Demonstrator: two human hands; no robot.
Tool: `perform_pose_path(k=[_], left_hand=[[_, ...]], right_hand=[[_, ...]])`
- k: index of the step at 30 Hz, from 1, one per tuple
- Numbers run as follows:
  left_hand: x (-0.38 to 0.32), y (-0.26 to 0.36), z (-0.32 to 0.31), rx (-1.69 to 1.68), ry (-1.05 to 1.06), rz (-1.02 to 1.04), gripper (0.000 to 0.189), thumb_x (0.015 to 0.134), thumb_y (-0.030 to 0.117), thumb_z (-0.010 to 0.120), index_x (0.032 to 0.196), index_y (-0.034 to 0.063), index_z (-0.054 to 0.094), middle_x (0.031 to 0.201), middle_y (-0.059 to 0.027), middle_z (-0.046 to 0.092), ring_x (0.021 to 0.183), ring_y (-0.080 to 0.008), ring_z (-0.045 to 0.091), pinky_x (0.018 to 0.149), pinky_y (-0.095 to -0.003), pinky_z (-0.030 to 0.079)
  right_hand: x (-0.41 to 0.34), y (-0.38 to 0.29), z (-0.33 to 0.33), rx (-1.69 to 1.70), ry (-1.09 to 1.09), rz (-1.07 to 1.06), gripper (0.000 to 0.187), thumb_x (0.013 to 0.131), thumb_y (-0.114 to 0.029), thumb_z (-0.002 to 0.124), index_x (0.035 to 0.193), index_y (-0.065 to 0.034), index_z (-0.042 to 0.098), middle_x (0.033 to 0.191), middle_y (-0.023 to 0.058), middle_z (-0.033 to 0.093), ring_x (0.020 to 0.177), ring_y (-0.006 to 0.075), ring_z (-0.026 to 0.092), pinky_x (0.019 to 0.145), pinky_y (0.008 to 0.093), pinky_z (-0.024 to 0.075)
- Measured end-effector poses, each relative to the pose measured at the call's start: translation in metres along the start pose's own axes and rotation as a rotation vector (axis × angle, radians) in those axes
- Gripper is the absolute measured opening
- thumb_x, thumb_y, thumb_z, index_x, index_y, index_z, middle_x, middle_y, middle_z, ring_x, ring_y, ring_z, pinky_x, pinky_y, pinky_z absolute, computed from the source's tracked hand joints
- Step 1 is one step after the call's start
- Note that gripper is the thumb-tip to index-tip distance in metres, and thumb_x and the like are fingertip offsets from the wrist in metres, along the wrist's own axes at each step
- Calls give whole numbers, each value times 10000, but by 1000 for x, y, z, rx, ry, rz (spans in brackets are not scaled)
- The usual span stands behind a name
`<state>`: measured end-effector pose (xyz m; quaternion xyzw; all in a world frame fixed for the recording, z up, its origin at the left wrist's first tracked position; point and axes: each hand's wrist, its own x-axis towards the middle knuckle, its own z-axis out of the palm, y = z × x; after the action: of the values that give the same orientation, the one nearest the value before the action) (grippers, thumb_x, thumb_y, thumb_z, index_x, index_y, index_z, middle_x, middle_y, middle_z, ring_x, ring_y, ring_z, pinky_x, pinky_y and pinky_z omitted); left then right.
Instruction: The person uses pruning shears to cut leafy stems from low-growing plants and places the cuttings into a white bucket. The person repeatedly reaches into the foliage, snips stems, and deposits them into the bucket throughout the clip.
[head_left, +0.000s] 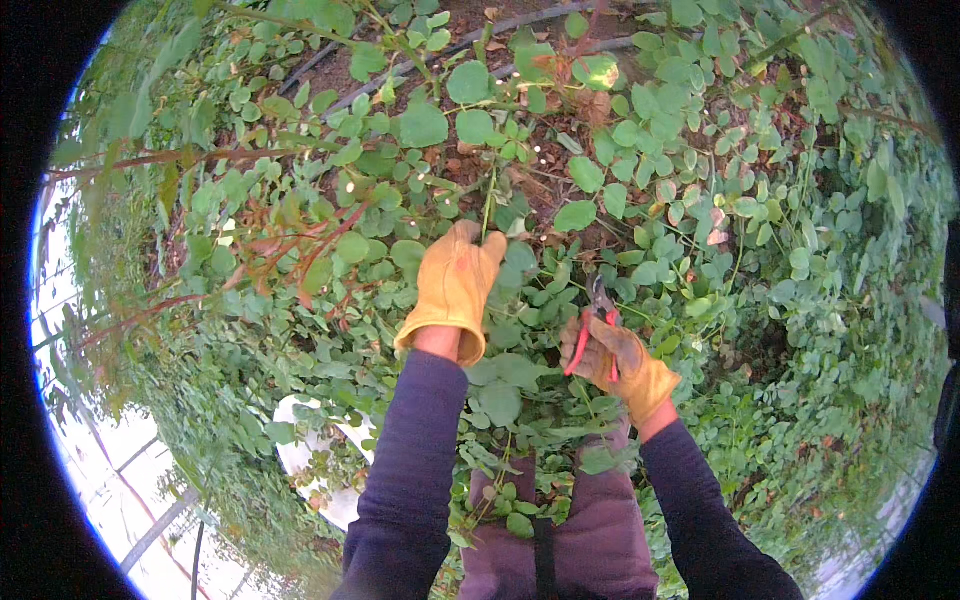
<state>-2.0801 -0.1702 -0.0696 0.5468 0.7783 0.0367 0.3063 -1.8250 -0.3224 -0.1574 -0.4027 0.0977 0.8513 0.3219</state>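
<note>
My left hand (459, 274), in a yellow leather work glove, is closed around a thin green stem (490, 201) near the middle of the view. Lower and to the right, my right hand (619, 356) wears a matching glove with a dirty palm side. It holds red-handled pruning shears (600, 300), their dark blades pointing up and away from me among the leaves. The handles look spread apart; whether the blades touch a stem cannot be told. Leafy green shoots (499, 390) lie between my two arms, over my legs.
Dense leafy plants surround me. Dark irrigation hoses (450, 56) run over brown soil at the top. Reddish stems (330, 244) stand left of my left hand. A white bag or container (341, 510), partly hidden, holds cut leaves beside my left forearm.
</note>
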Motion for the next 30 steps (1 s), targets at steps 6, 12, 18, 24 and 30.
perform_pose_path(k=[6,12,18,24,30], left_hand=[[-16,-44,-12,-41,146,171,283,982,288,687,1062,30,768,1031,-247,768,941,-441,731,860,-481,584],[-85,-44,-45,-531,84,-337,259,1009,211,696,1076,-35,743,959,-145,784,811,-224,799,712,-339,617],[-155,-55,-61,-785,11,-632,249,1026,165,692,1123,-62,727,903,-137,783,761,-214,799,631,-301,632],[-184,-82,-33,-889,45,-792,235,1031,123,670,1125,-88,711,965,-159,769,785,-234,798,653,-315,658],[-201,-96,-37,-903,39,-709,210,1023,112,675,1063,-94,682,941,-129,731,805,-229,785,686,-331,676]], right_hand=[[-17,-21,26,-202,109,26,470,1030,-357,749,1361,-43,636,1225,157,743,1054,302,759,943,489,642],[38,-54,67,-1634,318,-94,349,1033,-349,664,1093,-6,686,948,126,748,889,245,743,784,419,592],[91,-57,83,-1425,216,172,390,991,-383,643,921,-13,747,803,158,741,744,280,711,727,436,552],[140,-52,68,-1628,189,238,438,1011,-380,618,856,4,762,726,122,747,660,260,679,620,430,540],[128,-31,53,-1373,351,-76,379,1024,-378,659,1051,-11,748,803,115,745,717,257,690,727,434,534]])
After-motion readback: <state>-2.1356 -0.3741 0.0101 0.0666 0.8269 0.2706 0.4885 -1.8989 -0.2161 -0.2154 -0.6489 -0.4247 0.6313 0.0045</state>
